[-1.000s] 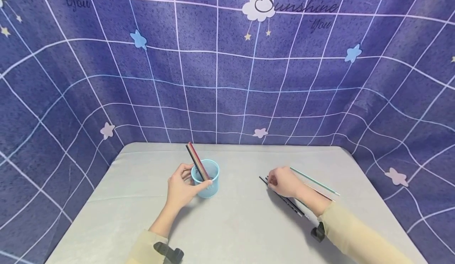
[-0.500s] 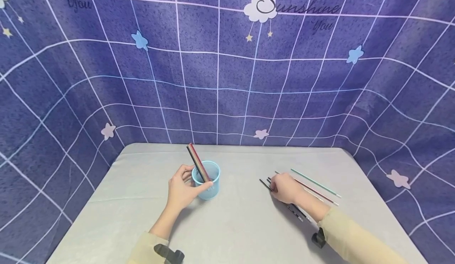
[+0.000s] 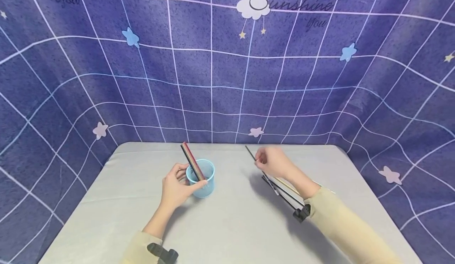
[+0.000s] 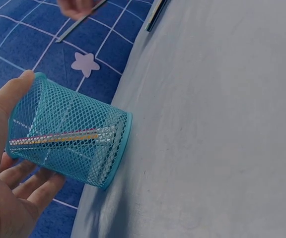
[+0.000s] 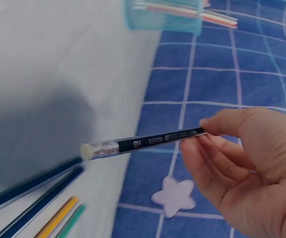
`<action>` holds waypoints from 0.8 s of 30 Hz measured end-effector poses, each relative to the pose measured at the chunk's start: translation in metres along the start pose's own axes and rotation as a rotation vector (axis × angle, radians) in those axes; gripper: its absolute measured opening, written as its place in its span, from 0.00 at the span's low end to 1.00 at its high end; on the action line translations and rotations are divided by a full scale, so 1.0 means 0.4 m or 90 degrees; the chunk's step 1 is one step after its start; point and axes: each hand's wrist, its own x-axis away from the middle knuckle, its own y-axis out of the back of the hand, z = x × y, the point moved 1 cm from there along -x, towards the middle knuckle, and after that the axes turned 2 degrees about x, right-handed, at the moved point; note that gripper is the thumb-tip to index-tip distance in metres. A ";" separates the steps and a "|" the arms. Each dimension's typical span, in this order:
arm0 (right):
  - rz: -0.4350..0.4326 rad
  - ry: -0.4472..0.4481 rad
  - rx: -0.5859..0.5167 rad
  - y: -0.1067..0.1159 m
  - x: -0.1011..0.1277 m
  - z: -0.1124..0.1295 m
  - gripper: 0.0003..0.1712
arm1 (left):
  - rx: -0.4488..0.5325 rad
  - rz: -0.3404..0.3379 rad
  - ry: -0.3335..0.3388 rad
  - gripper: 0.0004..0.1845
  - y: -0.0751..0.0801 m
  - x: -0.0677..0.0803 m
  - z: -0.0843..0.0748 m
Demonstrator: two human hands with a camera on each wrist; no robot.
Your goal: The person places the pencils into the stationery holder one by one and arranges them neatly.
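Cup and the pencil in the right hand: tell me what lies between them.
Nothing but bare pale tabletop lies between the cup and that pencil, as the head view shows.

The left sleeve (image 3: 139,249), pale yellow, is seen at the lower left; a lumpy black gadget (image 3: 161,252) is worn at its end; the right sleeve (image 3: 348,226), also pale yellow, is seen at the lower right, with a blocky black gadget (image 3: 301,213); the left hand (image 3: 177,188) and right hand (image 3: 275,162) are seen bare.

Light-blue mesh cup (image 3: 204,189) — upright, pencils (image 3: 192,160) leaning inside; dark pencil (image 5: 145,141) — aloft, tilted, eraser end (image 5: 87,151) lower.
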 end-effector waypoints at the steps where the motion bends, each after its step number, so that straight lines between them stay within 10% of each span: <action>1: -0.013 -0.001 -0.003 0.002 -0.009 0.011 0.02 | 0.004 0.001 0.001 0.38 0.002 0.001 -0.001; 24: -0.219 0.092 -0.183 -0.013 -0.154 0.230 0.06 | 0.017 -0.002 0.011 0.39 0.008 0.005 -0.002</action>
